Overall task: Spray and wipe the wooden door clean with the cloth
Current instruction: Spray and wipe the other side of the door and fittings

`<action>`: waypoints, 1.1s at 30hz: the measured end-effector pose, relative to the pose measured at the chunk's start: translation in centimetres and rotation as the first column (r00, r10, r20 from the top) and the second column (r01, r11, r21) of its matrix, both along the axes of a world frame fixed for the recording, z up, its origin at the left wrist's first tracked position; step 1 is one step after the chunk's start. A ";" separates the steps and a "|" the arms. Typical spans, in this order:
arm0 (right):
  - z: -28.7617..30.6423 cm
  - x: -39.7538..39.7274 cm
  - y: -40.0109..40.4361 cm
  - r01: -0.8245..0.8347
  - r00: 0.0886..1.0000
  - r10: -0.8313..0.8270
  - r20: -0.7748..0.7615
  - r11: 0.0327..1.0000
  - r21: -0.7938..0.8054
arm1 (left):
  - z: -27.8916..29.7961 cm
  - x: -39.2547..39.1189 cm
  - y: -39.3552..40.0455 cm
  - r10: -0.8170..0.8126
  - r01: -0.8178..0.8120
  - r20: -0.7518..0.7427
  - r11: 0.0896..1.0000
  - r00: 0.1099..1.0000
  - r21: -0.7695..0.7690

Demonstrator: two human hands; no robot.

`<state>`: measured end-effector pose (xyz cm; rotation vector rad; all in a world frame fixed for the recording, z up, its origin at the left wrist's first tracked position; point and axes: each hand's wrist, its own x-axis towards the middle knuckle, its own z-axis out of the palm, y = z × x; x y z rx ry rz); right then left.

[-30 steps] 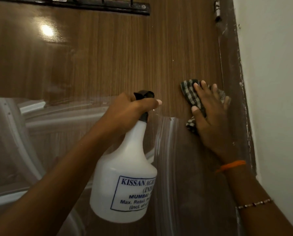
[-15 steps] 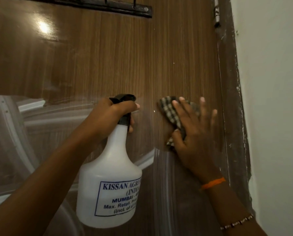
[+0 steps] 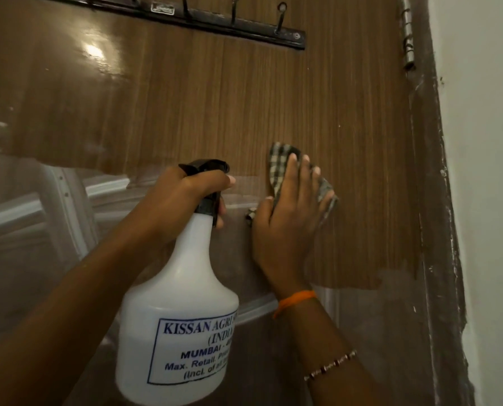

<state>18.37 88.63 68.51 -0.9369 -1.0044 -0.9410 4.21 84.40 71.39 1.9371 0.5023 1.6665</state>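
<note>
Midway through wiping the wooden door (image 3: pixel 273 98): right hand (image 3: pixel 288 224), fingers straight, pressing the checked cloth (image 3: pixel 278 162) flat against the panel just beside the spray bottle (image 3: pixel 180 317), gripped at the neck by the left hand (image 3: pixel 180 197), finger over the trigger. Lower glossy stretch seemingly still to do. Cloth now nearer the bottle than half a second ago.

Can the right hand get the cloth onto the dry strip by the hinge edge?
Probably yes. The right hand presses the cloth flat on the door, and nothing lies between it and the hinge edge.
</note>
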 end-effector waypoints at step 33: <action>-1.0 -10.9 0.8 -0.069 0.884 0.102 0.456 0.994 -0.089 | -2.9 -11.9 0.4 0.224 -0.223 0.028 0.974 0.974 -0.039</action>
